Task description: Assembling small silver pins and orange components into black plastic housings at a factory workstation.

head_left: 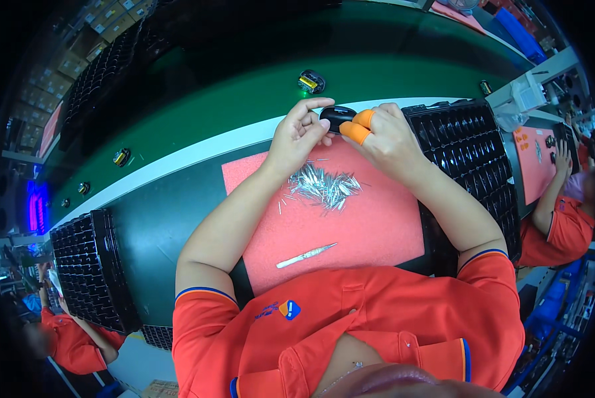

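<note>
A glossy black oval case (338, 115) is held between my two hands above the far edge of the pink foam mat (377, 232). The fingers and thumb of my left hand (296, 136) close around its left end. From the other side my right hand (392, 138) grips it, with orange covers on two of the digits. The fingers partly hide the case, and its exact kind cannot be made out. Below the hands lies a loose heap of thin, shiny, clear-looking strips (324, 188). Nearer me rests a white-handled craft knife (305, 256) with a pointed tip.
Beyond the mat runs a green conveyor belt (224, 86). A small black and yellow part (311, 82) sits on it, with several more farther left. Stacked black trays stand at right (470, 159) and left (88, 272). Other people in red shirts work at both sides.
</note>
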`<state>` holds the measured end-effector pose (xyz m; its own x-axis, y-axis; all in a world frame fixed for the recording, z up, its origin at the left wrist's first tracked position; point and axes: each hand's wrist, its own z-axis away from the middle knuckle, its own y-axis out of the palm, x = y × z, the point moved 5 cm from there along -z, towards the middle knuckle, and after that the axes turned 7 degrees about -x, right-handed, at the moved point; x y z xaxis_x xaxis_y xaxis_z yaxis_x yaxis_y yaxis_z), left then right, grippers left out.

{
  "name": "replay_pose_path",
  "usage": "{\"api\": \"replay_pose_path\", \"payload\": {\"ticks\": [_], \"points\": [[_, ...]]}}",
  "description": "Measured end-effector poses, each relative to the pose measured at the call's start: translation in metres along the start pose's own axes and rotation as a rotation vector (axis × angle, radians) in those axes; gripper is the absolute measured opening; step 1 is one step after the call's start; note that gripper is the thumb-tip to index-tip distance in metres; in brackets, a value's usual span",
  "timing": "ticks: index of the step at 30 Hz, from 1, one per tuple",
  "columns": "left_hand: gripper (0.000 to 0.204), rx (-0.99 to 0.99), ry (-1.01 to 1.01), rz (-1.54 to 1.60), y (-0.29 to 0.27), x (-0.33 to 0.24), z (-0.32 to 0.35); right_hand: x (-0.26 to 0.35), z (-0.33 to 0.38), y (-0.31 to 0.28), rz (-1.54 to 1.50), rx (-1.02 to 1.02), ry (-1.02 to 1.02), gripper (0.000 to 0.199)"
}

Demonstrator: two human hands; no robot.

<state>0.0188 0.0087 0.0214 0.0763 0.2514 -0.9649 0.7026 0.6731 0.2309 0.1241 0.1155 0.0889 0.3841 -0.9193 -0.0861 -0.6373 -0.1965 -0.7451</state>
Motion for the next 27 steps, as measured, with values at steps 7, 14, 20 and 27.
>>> {"api": "replay_pose_path", "payload": {"ticks": [7,14,20,27], "points": [[0.03,0.019,0.019,-0.013,0.001,-0.002,-0.001,0.001,0.0,-0.009,-0.053,-0.007,0.046,0.021],[0.026,-0.066,0.114,-0.178,-0.006,0.007,-0.003,-0.021,0.01,0.012,-0.599,0.002,0.846,0.035],[0.029,-0.138,0.126,-0.28,-0.015,-0.001,0.002,-0.007,0.013,0.058,-1.215,0.208,1.253,0.044],[0.029,-0.17,0.37,-0.595,-0.048,-0.026,-0.008,-0.02,0.026,0.059,-1.102,0.149,1.24,0.04]]}}
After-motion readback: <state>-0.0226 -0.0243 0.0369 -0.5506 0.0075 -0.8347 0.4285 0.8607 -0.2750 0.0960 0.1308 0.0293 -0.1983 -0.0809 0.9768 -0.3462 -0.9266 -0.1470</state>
